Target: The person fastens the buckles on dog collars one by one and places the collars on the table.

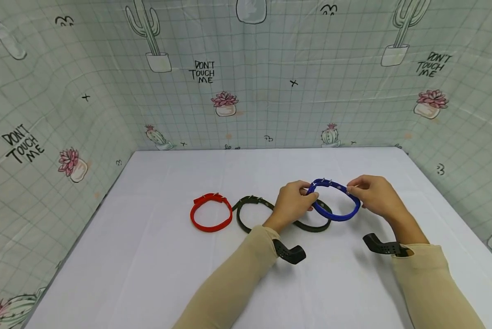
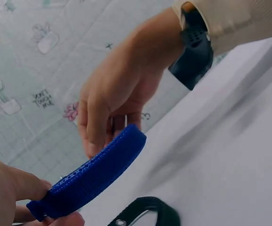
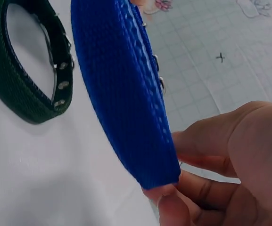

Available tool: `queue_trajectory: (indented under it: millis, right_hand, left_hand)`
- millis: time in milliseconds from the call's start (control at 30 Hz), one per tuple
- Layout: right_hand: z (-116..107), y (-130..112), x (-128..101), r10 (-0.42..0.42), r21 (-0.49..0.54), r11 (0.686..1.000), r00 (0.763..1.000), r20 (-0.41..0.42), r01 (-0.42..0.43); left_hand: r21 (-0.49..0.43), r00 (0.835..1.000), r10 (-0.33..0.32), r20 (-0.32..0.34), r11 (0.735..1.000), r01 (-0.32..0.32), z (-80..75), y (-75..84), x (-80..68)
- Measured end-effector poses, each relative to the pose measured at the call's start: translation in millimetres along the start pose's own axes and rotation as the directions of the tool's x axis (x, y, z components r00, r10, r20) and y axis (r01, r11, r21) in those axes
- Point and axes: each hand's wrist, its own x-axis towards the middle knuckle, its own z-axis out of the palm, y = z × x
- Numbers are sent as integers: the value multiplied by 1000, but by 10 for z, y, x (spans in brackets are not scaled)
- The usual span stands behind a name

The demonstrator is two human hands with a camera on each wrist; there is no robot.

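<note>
A blue buckled collar (image 1: 340, 218), formed into a loop, is held above the white table between both hands. My left hand (image 1: 293, 203) pinches its left side near the metal rings. At the loop's right side, my right hand (image 1: 375, 194) grips the band between thumb and fingers; the right wrist view shows the blue collar (image 3: 121, 94) pinched at its lower end. Partly behind it lies a dark green collar (image 1: 313, 229) with metal studs. A second dark green collar (image 1: 239, 217) is partly hidden by my left hand and wrist. Farther left lies a red collar (image 1: 210, 229), also looped.
The white table (image 1: 147, 274) carries the collars in a row across its middle. A patterned cloth (image 1: 262, 123) with cactus drawings rises behind the table and along both sides. Black wrist straps (image 1: 288, 252) sit over beige sleeves (image 1: 233, 283).
</note>
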Motion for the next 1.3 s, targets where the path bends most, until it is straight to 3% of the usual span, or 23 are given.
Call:
queue_trajectory:
  millis: [200, 300, 433, 700, 1067, 1300]
  right_hand:
    - [-34, 103, 35, 0, -78, 997, 999, -39, -3]
    - [-60, 157, 38, -5, -108, 994, 998, -55, -1]
    - [-90, 217, 28, -14, -121, 993, 998, -62, 6]
    - [-138, 360, 41, 4, -144, 989, 997, -77, -15]
    - [-131, 591, 37, 16, -169, 985, 996, -91, -31]
    - [-103, 674, 44, 27, -184, 982, 994, -110, -47]
  left_hand:
    - [151, 998, 13, -55, 989, -5, 223, 10, -8]
    - [184, 998, 4, -61, 983, 7, 310, 22, -17]
    - [160, 999, -29, -35, 987, 34, 394, 50, -32]
    - [161, 1000, -31, 1, 986, 30, 568, 134, -38]
    - [70, 990, -114, 83, 992, 108, 701, 163, -51]
    - [147, 987, -120, 110, 984, 104, 739, 168, -37]
